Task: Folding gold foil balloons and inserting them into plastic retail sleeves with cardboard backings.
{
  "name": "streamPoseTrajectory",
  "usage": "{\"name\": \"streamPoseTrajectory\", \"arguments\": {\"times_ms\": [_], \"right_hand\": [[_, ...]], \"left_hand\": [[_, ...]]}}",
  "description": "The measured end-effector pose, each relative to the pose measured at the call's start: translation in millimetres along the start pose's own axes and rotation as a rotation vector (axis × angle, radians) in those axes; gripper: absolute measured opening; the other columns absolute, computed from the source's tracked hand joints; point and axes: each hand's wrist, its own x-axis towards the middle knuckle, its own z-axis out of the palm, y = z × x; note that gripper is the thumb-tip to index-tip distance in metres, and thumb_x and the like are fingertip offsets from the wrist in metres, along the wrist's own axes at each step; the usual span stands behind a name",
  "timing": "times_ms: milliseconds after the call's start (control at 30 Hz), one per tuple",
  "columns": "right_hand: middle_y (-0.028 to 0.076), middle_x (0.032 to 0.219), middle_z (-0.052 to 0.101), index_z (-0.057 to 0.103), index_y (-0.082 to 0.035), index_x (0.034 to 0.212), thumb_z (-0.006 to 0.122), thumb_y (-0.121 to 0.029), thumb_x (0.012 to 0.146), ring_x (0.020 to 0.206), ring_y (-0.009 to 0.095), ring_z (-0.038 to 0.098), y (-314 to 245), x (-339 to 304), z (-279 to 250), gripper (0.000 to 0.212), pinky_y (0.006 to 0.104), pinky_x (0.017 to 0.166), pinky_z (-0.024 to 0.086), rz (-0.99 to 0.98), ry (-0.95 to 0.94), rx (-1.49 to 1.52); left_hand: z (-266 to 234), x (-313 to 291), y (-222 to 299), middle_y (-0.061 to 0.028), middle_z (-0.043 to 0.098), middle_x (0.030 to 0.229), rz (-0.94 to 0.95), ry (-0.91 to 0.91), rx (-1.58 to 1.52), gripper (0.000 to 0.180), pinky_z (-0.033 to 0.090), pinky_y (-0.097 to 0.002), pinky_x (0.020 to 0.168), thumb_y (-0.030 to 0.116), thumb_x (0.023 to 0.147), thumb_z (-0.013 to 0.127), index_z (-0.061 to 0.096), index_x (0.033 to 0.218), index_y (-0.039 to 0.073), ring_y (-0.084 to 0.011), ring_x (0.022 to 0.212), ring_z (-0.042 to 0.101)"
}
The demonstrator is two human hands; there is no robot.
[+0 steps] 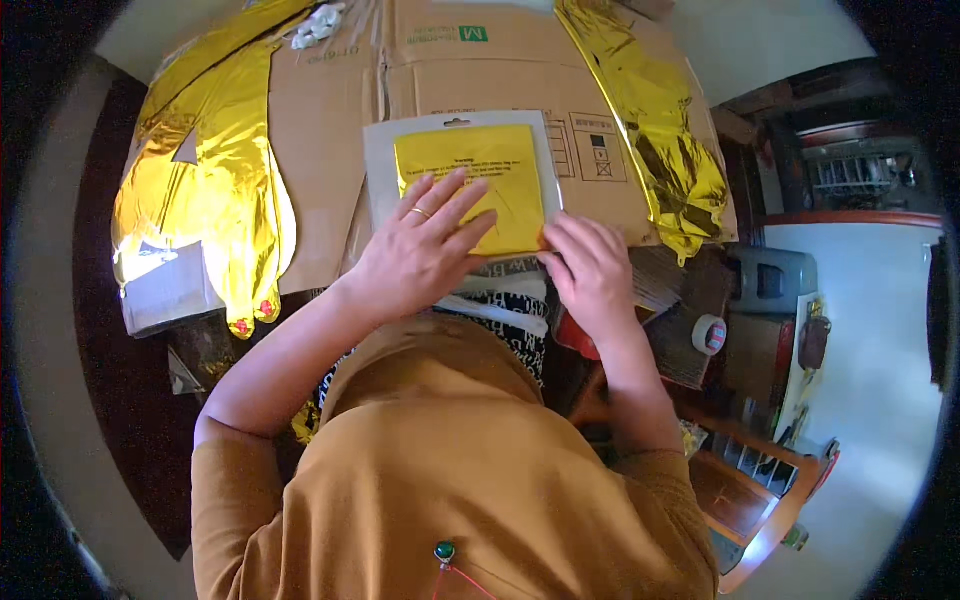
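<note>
A clear plastic pouch (384, 140) with a hang slot at its top lies on the cardboard in front of me. Inside it is a folded sheet of yellow-gold foil (470, 148) with small dark print. My left hand (425, 235) rests flat across the pouch's lower left part, fingers spread, a ring on one finger. At the pouch's lower right corner, my right hand (590, 262) pinches the edge between thumb and fingers. The fingers partly cover that corner.
Flattened cardboard (310, 130) forms the work surface. Long gold foil pieces (225, 170) drape over its left side, and another gold foil piece (660, 130) over its right. A white tape roll (709, 335) and a grey plastic stool (772, 280) are at the right.
</note>
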Motion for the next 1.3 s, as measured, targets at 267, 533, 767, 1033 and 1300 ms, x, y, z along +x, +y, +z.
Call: {"name": "streamPoseTrajectory", "arguments": {"times_ms": [267,533,767,1033,1300], "right_hand": [[0.013,0.120,0.067,0.069,-0.002,0.111,0.077,-0.011,0.079,0.114,0.031,0.061,1.6,-4.1,9.5,0.034,0.0438,0.096,0.049,-0.138,0.025,-0.083],[0.012,0.097,0.074,0.075,-0.005,0.092,0.080,-0.013,0.079,0.085,0.028,0.069,23.6,54.4,-29.5,0.017,0.0364,0.080,0.056,-0.014,-0.311,0.209],[0.012,0.072,0.069,0.070,-0.001,0.087,0.072,-0.026,0.090,0.060,0.015,0.060,11.3,256.7,74.5,0.026,0.0356,0.058,0.047,0.145,-0.194,0.622],[0.021,0.119,0.068,0.072,-0.004,0.111,0.069,-0.032,0.082,0.115,0.032,0.065,-48.7,368.1,162.6,0.041,0.0419,0.097,0.053,0.323,-0.430,-0.121],[0.015,0.073,0.072,0.070,0.003,0.085,0.069,-0.029,0.083,0.057,0.019,0.069,28.9,349.4,117.2,0.033,0.0333,0.051,0.055,0.760,-0.413,0.257]], "left_hand": [[-1.6,-14.4,-11.7,-0.0163,0.040,0.154,0.046,-0.091,0.040,0.068,0.032,-0.0518,0.115,0.031,0.086,0.070,0.044,0.146,0.012,-0.0375,0.141,0.039],[2.5,-14.9,-24.0,-0.0185,0.037,0.155,0.052,-0.048,-0.015,0.064,0.030,-0.0523,0.117,0.033,0.089,0.068,0.045,0.146,0.013,-0.0385,0.143,0.037],[-2.4,-10.2,-25.2,-0.0204,0.040,0.153,0.099,-0.058,-0.054,0.053,0.029,-0.0535,0.117,0.037,0.097,0.056,0.049,0.142,0.009,-0.0384,0.143,0.037],[-3.4,-12.8,-26.9,-0.0180,0.044,0.148,0.082,-0.013,-0.082,0.052,0.032,-0.0535,0.116,0.034,0.093,0.063,0.052,0.136,0.009,-0.0379,0.141,0.039],[-1.6,-11.6,-25.4,-0.0188,0.055,0.132,0.156,0.105,-0.144,0.049,0.041,-0.0518,0.109,0.027,0.086,0.071,0.057,0.127,0.004,-0.0371,0.127,0.051]]}}
